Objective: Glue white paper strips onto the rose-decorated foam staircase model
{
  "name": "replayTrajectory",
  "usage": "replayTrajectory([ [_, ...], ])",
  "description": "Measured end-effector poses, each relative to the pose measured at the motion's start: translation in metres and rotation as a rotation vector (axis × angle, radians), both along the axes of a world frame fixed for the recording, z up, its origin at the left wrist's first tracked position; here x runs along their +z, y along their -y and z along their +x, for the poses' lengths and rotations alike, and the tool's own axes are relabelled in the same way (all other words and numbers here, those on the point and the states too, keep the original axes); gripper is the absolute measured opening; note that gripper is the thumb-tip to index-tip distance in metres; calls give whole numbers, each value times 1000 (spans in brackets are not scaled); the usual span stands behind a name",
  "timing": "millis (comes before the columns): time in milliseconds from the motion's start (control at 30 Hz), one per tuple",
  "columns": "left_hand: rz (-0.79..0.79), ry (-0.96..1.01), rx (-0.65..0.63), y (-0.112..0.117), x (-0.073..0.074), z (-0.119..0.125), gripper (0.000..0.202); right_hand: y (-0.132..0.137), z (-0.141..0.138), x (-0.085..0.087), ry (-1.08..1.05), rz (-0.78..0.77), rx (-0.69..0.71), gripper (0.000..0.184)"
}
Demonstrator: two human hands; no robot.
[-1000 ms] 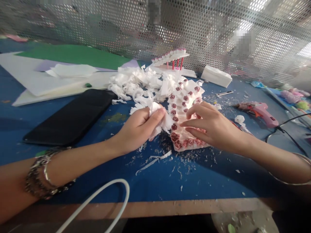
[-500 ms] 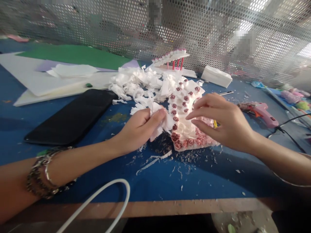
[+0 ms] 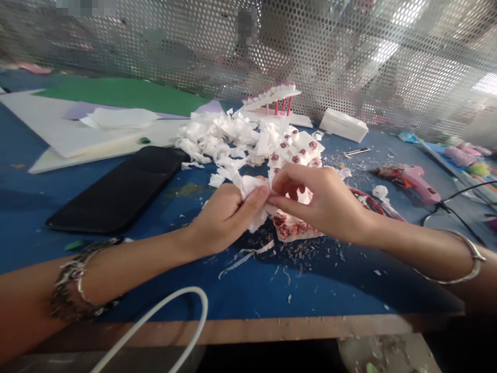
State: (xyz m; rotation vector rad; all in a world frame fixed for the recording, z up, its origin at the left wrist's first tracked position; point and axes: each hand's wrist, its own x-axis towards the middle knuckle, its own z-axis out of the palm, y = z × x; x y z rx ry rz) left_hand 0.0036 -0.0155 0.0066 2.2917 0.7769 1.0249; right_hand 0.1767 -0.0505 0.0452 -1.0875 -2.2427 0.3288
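My left hand [image 3: 229, 215] is closed on a crumpled piece of white tissue paper [image 3: 252, 186], the thumb pressing it from above. Against the same tissue, my right hand [image 3: 318, 202] brings its thumb and index finger together in a pinch at the edge. Behind and below the right hand lies a white board decorated with paper roses [image 3: 289, 230], dark red and pink; the hand hides much of it. A heap of torn white tissue [image 3: 221, 132] sits just beyond both hands.
A black phone-shaped slab [image 3: 116, 191] lies at left, near white sheets [image 3: 62, 124] and green paper [image 3: 124, 96]. A pink glue gun [image 3: 417, 181] with its cable is at right. Behind stand a small white model on red posts [image 3: 272, 96], a tissue pack [image 3: 344, 124] and perforated metal [image 3: 186, 46].
My right hand has moved left, from over the rose board to the tissue in my left hand, and its fingers have closed into a pinch. Red scissors handles now show at right.
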Motion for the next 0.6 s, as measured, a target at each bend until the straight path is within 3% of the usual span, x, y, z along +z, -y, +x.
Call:
replayTrajectory([
  [100,8,-43,26,0,0,0,47,2,2,1,4,62,3,8],
  [300,-168,-15,-37,3,0,0,54,12,7,6,111,108,14,10],
  [600,-431,67,-56,3,0,5,56,14,14,0,51,114,95,11],
])
